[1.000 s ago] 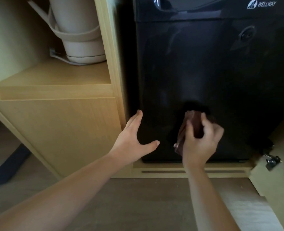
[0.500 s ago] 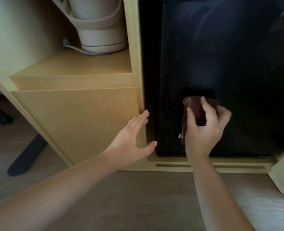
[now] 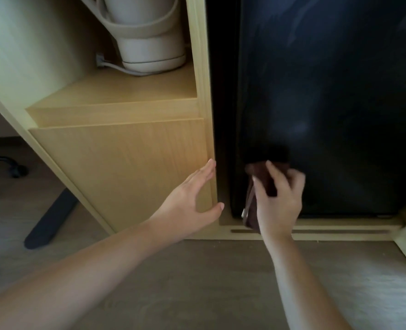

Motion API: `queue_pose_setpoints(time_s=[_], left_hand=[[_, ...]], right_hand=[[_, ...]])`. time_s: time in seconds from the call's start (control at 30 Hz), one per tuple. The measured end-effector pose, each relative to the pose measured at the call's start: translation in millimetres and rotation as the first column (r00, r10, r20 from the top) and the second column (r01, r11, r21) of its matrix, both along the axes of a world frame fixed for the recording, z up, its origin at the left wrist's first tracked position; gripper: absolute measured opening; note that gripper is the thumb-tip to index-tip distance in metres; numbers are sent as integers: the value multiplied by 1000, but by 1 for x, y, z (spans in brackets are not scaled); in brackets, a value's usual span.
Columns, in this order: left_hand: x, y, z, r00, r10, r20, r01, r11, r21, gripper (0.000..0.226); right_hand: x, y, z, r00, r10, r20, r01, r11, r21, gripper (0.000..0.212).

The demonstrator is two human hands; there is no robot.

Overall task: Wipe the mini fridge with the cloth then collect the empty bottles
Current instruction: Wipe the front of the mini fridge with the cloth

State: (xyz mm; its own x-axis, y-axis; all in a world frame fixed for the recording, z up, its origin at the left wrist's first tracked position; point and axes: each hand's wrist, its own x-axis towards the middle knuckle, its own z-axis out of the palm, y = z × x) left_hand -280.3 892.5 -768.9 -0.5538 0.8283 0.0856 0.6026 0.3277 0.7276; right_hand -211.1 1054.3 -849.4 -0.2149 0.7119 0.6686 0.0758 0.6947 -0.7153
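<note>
Cloth [image 3: 262, 177] lower now, inside right grip [image 3: 279, 203]

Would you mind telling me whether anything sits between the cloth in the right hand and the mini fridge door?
Nothing visible does. The right hand holds the brown cloth directly in front of the lower left of the black mini fridge door. The open left hand is off to the side, by the wooden cabinet edge.

I get the mini fridge [image 3: 328, 91] cut off at top and right, kettle [image 3: 147, 44] cropped above its body, cloth [image 3: 261, 178] half hidden behind the right hand [image 3: 280, 203], its fingertips [image 3: 269, 166] blurred, chair base [image 3: 6, 166] clipped at left edge.
</note>
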Motion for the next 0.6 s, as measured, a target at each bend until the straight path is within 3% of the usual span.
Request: queue_pose_setpoints(time_s=[0.07,0.17,0.3,0.43,0.6], left_hand=[[-1,0,0,1000,4,12,-4,1000,-7,81],[1,1,-2,1000,6,1,-6,1000,-22,81],[2,0,-2,1000,11,-7,-11,1000,-10,80],[2,-1,-1,1000,9,3,-9,1000,3,80],[2,-3,-4,1000,9,9,-9,1000,2,80]], right_hand=[[-11,1,28,995,0,-97,6,998,67,35],[-25,0,35,993,-52,-102,71,979,192,34],[-26,-9,-12,996,-31,88,4,956,293,38],[-17,-20,-62,959,37,282,-84,984,157,39],[-15,-18,-32,994,42,98,-52,992,111,36]])
